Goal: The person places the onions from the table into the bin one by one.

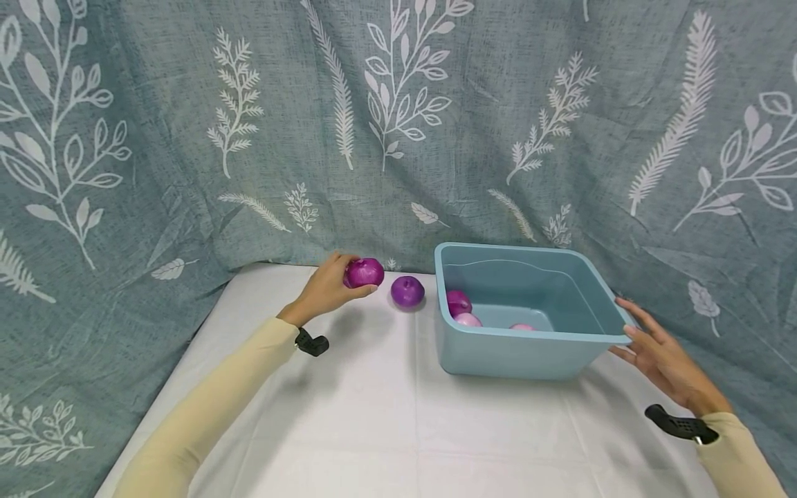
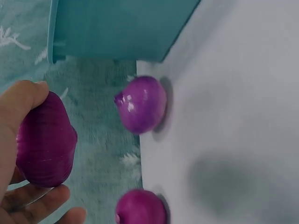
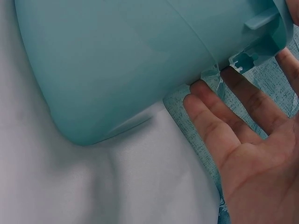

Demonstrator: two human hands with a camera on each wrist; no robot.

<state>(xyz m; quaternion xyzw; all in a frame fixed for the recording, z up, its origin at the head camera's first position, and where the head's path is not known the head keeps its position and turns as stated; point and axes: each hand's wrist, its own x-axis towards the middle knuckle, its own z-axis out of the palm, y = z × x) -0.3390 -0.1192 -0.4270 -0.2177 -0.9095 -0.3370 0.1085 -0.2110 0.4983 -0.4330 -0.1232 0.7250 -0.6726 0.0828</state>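
My left hand (image 1: 326, 287) grips a purple-red onion (image 1: 366, 273) between thumb and fingers, above the back left of the table. A second purple onion (image 1: 407, 292) sits on the cloth between that hand and a blue plastic tub (image 1: 510, 356). Low in the left wrist view, another red onion (image 2: 141, 207) lies near the table's back edge; the head view mostly hides it. Inside the tub are a purple onion (image 1: 459, 302) and paler pink ones (image 1: 468, 319), partly covered by the front wall. My right hand (image 1: 663, 363) touches the tub's right end, its fingers spread and fairly straight at the rim.
White cloth (image 1: 373, 422) covers the table. Behind it and along the sides hangs a blue-green curtain (image 1: 373, 207) with white leaf prints, reaching the table's back edge. The tub stands right of centre, close to that curtain. Each wrist wears a black band (image 1: 679, 423).
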